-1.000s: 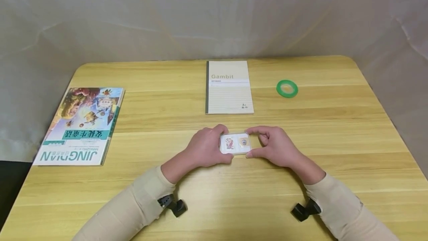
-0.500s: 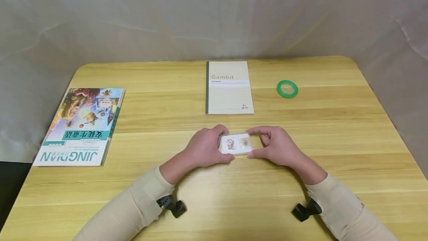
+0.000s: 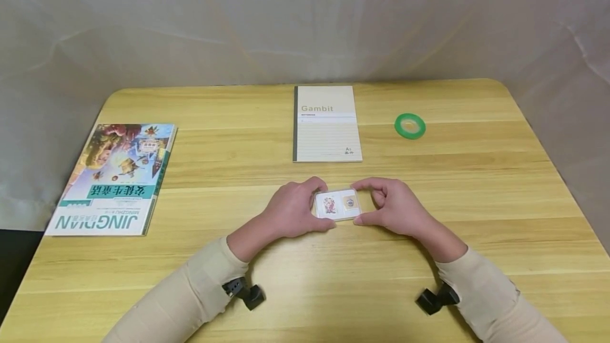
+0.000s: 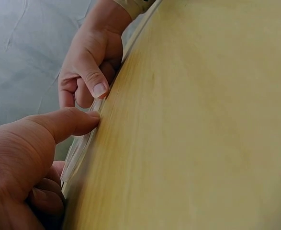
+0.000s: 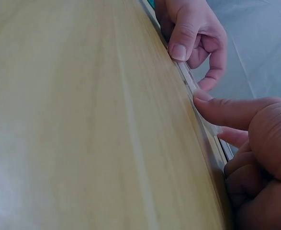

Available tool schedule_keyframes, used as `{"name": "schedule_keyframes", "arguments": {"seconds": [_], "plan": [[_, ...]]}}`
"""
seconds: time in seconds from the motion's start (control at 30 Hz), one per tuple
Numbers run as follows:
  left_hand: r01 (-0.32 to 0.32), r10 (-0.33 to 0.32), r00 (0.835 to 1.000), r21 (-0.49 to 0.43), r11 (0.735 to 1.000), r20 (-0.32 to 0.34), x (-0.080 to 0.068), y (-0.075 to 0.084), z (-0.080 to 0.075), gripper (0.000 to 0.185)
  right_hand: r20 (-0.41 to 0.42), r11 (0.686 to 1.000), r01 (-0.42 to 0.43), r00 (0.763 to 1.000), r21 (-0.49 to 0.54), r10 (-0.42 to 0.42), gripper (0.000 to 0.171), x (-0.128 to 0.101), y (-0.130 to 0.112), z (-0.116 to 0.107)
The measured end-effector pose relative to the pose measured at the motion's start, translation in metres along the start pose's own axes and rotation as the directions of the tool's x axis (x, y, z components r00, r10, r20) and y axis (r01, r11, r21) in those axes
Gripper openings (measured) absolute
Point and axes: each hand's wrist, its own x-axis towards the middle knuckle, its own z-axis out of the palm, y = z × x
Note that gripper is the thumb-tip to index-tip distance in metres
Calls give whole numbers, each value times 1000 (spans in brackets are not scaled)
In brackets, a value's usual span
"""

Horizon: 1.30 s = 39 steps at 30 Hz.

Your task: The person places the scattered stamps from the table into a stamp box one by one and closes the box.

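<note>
A small clear flat case (image 3: 336, 205) with two little pictures inside lies on the wooden table (image 3: 305, 258), near the middle front. My left hand (image 3: 290, 209) pinches its left end between thumb and fingers. My right hand (image 3: 388, 206) pinches its right end the same way. In the left wrist view my left thumb (image 4: 68, 122) presses the case's thin edge (image 4: 85, 143), with the right hand's thumb (image 4: 93, 82) opposite. In the right wrist view my right thumb (image 5: 231, 111) meets the case's edge (image 5: 197, 96), and the left hand (image 5: 190, 33) holds its far end.
A beige "Gambit" notebook (image 3: 326, 124) lies behind the hands. A green tape roll (image 3: 410, 125) sits to its right. A colourful book (image 3: 114, 179) lies at the table's left edge. Grey cloth hangs behind the table.
</note>
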Motion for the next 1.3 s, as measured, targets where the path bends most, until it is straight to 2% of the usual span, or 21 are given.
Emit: {"name": "schedule_keyframes", "arguments": {"seconds": [0.33, 0.83, 1.07, 1.3], "plan": [[-3, 3, 1000, -6, 1000, -2, 0, 1, -1, 60, 23, 999, 14, 1000, 33, -14, 58, -1, -1, -2], [7, -7, 1000, -61, 998, -8, -1, -1, -1, 67, 27, 999, -7, 1000, -53, 8, 60, 2, -3, 0], [10, -12, 1000, -95, 995, -13, -2, -2, -1, 66, 31, 999, -13, 999, -43, 14, 61, 1, -5, 1], [5, -6, 1000, -77, 997, -19, -3, -3, 0, 68, 12, 999, 7, 1000, -40, -7, 60, 0, -1, 1]]}}
